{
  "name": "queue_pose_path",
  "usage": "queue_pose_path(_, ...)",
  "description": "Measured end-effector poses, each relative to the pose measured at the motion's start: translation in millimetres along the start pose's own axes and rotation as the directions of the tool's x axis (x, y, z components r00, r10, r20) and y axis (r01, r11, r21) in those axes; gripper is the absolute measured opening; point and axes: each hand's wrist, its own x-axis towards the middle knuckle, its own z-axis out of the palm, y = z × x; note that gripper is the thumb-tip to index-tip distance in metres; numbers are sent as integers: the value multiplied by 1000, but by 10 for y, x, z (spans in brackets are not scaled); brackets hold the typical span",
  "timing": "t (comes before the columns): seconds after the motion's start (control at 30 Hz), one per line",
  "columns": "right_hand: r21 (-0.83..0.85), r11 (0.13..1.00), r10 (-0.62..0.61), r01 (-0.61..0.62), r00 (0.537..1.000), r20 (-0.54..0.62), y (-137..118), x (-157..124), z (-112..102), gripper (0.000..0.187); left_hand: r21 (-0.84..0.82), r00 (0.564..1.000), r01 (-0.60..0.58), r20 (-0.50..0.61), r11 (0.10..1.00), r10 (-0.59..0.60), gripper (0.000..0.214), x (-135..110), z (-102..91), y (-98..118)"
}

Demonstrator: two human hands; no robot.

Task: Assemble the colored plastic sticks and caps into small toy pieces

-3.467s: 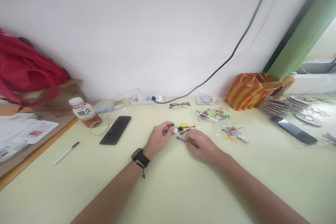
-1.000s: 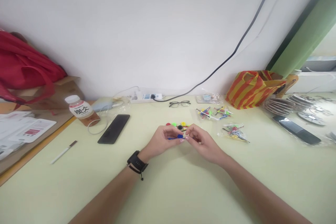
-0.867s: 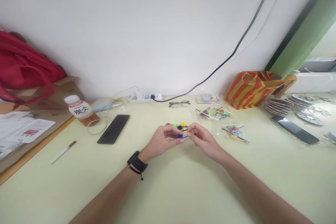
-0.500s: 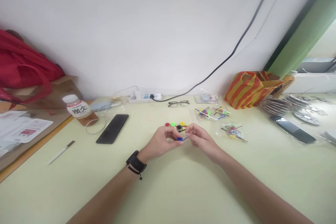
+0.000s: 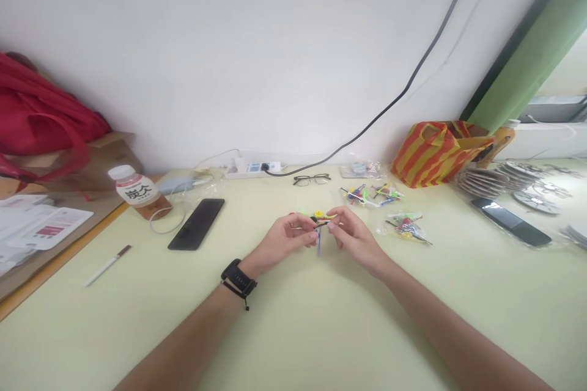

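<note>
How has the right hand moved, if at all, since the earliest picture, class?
Yes: the right hand now sits slightly higher in the view, nearer the eyeglasses; whether lifted or pushed forward, I cannot tell.

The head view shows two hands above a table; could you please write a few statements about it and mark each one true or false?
1. A blue piece shows between the left hand and the right hand. True.
2. The right hand holds the white stick with the brown end. False: that stick lies on the table, apart from both hands.
3. A black watch is worn on the left arm. True.
4. The glasses are inside the striped bag. False: the glasses lie on the table, outside the striped bag.
5. The bottle has a white cap. True.
</note>
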Motion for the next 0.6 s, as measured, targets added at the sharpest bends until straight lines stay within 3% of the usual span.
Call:
queue_pose_path(0.1, -105, 992, -65, 64, 998, -5, 28, 1, -15, 38, -34, 995, -21, -102, 999, 18, 33, 38, -34, -52)
queue_pose_path(0.2, -110, 990, -80, 86, 995, 60, 27, -19, 12, 38, -60, 985, -23, -172, 998, 12, 35, 55, -60, -81)
queue_pose_path(0.37, -51, 997, -57, 63, 994, 97, -9, -96, 106, 67, -130, 983, -20, -183, 991, -4, 31, 51, -67, -122)
queue_pose_path(0.4, -41, 998, -53, 57, 994, 100, -14, -105, 117, 65, -141, 985, -23, -175, 990, -2, 29, 50, -67, -130)
queue_pose_path(0.47, -58, 997, -41, 48, 993, 113, -20, -108, 119, 40, -151, 985, -31, -171, 988, 4, 28, 49, -70, -138)
queue_pose_path(0.5, -78, 996, -33, 41, 993, 112, -21, -101, 111, 36, -153, 985, -31, -174, 988, 4, 27, 50, -73, -138)
queue_pose_path(0.6, -95, 995, -30, 34, 999, 43, -30, -64, 69, 66, -159, 982, -24, -191, 987, -7, 28, 55, -83, -121)
